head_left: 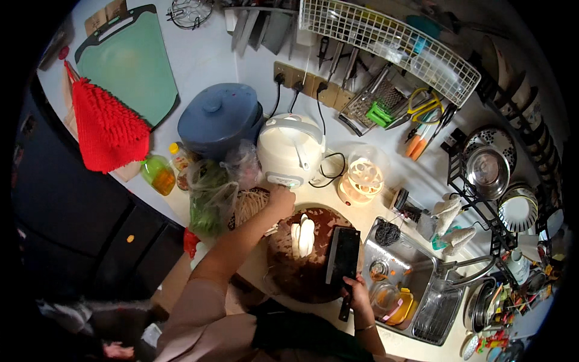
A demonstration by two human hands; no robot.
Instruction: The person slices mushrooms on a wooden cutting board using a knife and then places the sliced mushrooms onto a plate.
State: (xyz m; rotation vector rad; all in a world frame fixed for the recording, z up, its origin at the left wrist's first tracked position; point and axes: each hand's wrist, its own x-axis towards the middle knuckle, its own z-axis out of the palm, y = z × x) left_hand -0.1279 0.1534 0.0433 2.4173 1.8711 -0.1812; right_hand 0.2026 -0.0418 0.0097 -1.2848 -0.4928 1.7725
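My right hand [360, 294] grips the handle of a dark, broad-bladed cleaver [344, 256], which lies over the right side of a round brown cutting board [283, 274]. Several pale, oblong slices [303, 236] sit together on the board, left of the blade; their kind is not clear. My left arm reaches past the board's far left edge. There my left hand [281, 203] is closed, just below the front panel of a white rice cooker [291, 148]. Its fingertips are hidden, as is anything in them. Beside that hand are pale thin strands [250, 204] in a basket.
Left of the board lie bagged greens [207, 205]; a blue lidded pot [218, 117] stands behind them. A cream egg steamer [362, 181] sits behind the board. At right is a steel sink [410, 259] holding a yellow container [401, 306]. Tools hang on the wall.
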